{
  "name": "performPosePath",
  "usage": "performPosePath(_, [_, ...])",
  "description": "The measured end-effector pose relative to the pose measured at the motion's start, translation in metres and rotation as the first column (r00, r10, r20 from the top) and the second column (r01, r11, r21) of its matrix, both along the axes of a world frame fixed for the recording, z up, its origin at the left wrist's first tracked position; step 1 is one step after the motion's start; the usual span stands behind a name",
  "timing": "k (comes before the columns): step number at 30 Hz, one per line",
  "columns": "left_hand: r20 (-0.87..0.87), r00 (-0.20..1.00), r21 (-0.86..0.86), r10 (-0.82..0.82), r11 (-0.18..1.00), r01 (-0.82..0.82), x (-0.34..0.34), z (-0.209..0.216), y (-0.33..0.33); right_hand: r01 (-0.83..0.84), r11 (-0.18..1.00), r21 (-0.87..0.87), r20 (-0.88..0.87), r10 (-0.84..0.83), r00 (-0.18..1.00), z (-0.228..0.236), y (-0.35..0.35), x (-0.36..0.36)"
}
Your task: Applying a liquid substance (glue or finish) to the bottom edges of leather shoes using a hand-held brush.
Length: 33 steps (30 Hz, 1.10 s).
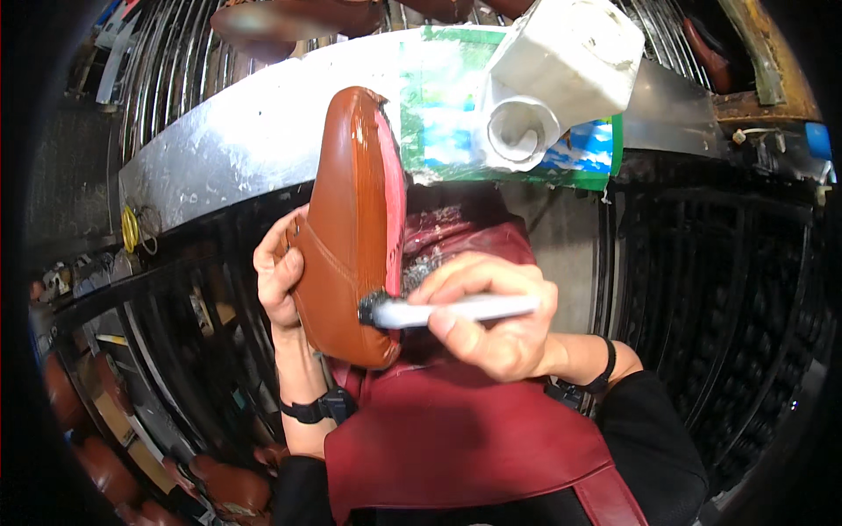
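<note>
Brown leather shoe (338, 202): my left hand (281, 272) gripped it, right hand (495, 320) a white-handled black brush (406, 314), seemingly touching; slipping risked smears.

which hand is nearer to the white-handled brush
Right: the right hand holds the brush; the left hand is off to the brush's left, holding the left side of the brown shoe.

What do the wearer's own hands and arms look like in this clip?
Both the left hand and right hand are ungloved. A black strap with a small dark device circles the left forearm; a black band circles the right. The sleeves are black.
</note>
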<state>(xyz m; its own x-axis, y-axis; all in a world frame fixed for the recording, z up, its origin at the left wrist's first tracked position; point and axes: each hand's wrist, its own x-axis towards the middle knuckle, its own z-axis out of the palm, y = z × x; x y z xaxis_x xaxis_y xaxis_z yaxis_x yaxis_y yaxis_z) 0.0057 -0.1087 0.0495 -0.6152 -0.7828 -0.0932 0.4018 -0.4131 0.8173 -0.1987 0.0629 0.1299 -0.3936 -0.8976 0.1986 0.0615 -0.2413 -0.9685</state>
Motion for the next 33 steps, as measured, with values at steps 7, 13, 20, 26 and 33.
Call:
performPosePath(7, [0.009,0.998,-0.021,0.068,0.997,-0.068,0.001,0.005,-0.008,-0.115,0.992,0.044,0.035,0.114,0.993,0.027,0.000,0.001])
performPosePath(13, [0.042,0.988,0.019,0.148,0.989,-0.149,-0.006,0.027,-0.010,-0.115,0.991,-0.069,-0.186,0.101,0.977,0.024,-0.012,-0.008])
performPosePath(20, [-0.212,0.961,0.441,0.175,0.895,-0.066,-0.031,0.039,-0.001,-0.283,0.945,-0.165,-0.322,0.219,0.921,0.055,-0.034,-0.043])
performPosePath(26, [0.271,0.851,-0.668,0.450,0.724,-0.170,-0.037,0.017,0.014,-0.372,0.920,-0.124,-0.334,0.314,0.889,0.045,-0.081,-0.081])
performPosePath(33, [-0.036,0.954,0.236,0.297,0.930,-0.281,-0.033,0.017,0.001,0.030,0.993,0.111,0.342,-0.066,0.937,-0.006,-0.124,-0.068])
